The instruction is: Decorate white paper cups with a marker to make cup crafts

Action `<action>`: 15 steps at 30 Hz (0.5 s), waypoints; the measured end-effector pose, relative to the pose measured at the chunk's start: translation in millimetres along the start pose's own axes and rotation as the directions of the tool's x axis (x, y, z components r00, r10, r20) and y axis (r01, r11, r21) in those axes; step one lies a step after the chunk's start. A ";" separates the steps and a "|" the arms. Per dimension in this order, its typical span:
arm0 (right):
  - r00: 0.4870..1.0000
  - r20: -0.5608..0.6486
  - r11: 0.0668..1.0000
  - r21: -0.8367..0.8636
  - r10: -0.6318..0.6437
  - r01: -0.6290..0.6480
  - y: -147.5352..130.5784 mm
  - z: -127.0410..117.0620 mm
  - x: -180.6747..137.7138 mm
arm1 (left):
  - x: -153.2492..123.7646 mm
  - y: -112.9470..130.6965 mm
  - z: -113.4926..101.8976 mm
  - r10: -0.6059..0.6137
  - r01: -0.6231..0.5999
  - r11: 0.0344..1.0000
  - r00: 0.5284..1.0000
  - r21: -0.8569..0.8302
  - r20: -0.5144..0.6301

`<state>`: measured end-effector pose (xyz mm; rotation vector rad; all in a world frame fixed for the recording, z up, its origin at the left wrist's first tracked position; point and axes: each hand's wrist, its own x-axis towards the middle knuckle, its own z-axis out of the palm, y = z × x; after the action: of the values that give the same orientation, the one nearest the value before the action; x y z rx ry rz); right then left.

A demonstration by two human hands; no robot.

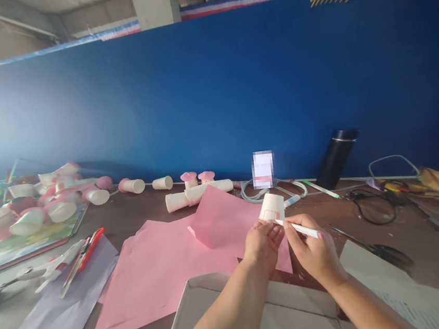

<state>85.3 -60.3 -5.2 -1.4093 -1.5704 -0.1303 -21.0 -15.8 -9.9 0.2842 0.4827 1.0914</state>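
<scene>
My left hand [260, 245] is closed around the lower edge of a white paper cup [272, 204], which is turned upside down with its narrow end up. A pink outline shows on the cup's side. In my right hand [315, 253] is a white marker pen [303, 229] with a pink end, pinched between thumb and fingers. The pen's tip reaches the cup near its lower rim; whether it touches I cannot tell. Under and left of the hands lie sheets of pink paper [156, 276]. A white shallow box [297, 303] lies below my forearms.
At the left are pink-and-white cup pieces [61, 208], a red utility knife [87, 251], scissors [53, 263] and purple paper [70, 311]. Stacked cups [210, 190] lie at the back, near a phone [263, 169]. A black bottle [336, 160] leans against the blue partition [204, 98].
</scene>
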 end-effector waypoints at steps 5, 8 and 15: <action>0.999 0.031 1.000 0.009 0.013 -0.013 0.2 -0.3 -0.1 | -0.6 0.4 1.1 -0.001 0.001 1.000 1.000 0.009 -0.006; 0.999 0.031 1.000 0.016 0.015 -0.016 0.4 0.0 -0.2 | 0.0 0.1 0.8 -0.002 0.002 1.000 1.000 0.008 0.001; 1.000 0.010 1.000 0.000 -0.006 0.006 -0.7 0.7 -0.2 | 2.0 -0.8 -1.3 0.009 -0.009 1.000 1.000 0.015 -0.012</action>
<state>84.3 -60.2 -5.3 -1.4073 -1.5824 -0.1271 -20.3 -14.3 -11.8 0.2930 0.5008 1.0991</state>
